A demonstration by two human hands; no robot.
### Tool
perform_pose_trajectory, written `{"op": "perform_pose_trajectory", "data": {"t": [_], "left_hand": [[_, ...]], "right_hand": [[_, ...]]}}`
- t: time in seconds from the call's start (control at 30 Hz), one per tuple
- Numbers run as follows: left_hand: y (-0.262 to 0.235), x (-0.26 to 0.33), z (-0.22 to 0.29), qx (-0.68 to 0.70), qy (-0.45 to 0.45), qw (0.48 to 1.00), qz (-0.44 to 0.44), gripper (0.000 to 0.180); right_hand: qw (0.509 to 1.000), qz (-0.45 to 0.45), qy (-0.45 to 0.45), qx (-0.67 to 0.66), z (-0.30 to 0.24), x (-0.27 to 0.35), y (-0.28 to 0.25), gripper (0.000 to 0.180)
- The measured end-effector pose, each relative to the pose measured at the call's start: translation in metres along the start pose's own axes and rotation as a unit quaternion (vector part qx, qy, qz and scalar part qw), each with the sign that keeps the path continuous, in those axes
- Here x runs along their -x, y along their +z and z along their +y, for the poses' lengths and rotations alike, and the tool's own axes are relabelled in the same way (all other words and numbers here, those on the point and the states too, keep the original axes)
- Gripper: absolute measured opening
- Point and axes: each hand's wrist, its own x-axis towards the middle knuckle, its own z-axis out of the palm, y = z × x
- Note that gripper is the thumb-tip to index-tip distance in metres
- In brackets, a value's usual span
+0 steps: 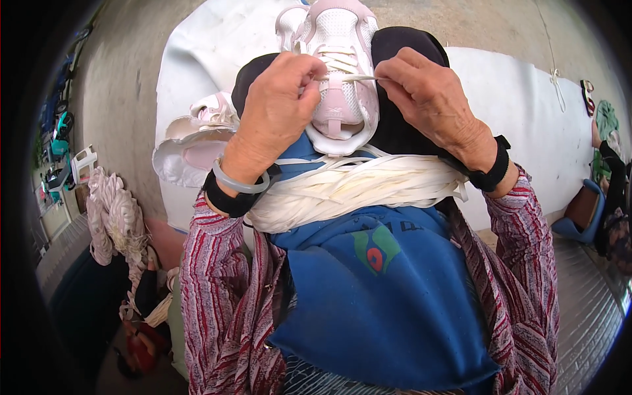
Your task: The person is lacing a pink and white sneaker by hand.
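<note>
A white and pink sneaker (341, 39) rests between my knees, its heel opening toward me and its toe away. A flat white shoelace (359, 78) runs through its upper eyelets, with crossed rows of lace beyond. At the shoe's left edge, my left hand (280, 105) is closed in a pinch at the lace, though its fingertips are partly hidden. On the other side, my right hand (428, 95) pinches the lace and draws it out taut to the right. Across my lap lies a thick bundle of loose white laces (355, 187).
White sheeting (520, 112) covers the ground ahead. More pale shoes (197, 148) stand left of my knee. Farther left hang a cluster of tied shoes (115, 210) and a white stool (83, 161). At right are a blue chair (582, 210) and another person's dark sleeve (615, 174).
</note>
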Motion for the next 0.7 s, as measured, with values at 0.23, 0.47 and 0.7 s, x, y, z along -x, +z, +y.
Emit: {"op": "perform_pose_trajectory", "data": {"t": [0.23, 0.47, 0.7], "left_hand": [[-0.006, -0.006, 0.001, -0.08, 0.037, 0.993, -0.073, 0.01], [0.001, 0.003, -0.005, 0.061, -0.029, 0.998, 0.001, 0.011], [0.002, 0.003, -0.009, 0.005, 0.054, 0.999, 0.001, 0.01]], "right_hand": [[0.974, -0.042, 0.106, -0.194, -0.009, 0.002, 0.002, 0.017], [0.946, -0.12, 0.217, -0.211, -0.002, -0.009, 0.0, 0.032], [0.97, -0.133, 0.124, -0.163, -0.005, -0.012, 0.004, 0.023]]}}
